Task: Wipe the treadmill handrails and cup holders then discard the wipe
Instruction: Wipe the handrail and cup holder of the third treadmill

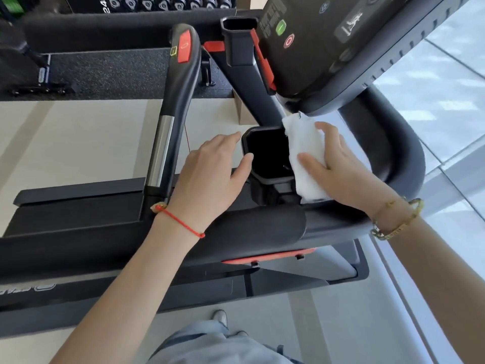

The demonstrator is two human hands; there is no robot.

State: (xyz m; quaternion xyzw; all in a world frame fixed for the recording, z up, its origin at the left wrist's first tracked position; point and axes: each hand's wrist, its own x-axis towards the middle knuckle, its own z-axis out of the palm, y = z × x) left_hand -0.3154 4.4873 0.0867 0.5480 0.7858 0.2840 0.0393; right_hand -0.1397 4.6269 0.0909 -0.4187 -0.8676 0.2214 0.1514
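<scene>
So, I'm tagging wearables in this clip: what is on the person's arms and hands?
Both forearms are bare, with no sleeves or gloves. The left hand has a thin red string bracelet at its wrist. The right hand has gold-coloured bracelets at its wrist.

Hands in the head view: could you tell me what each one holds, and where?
Right hand holds the white wipe at its middle; left hand holds nothing.
</scene>
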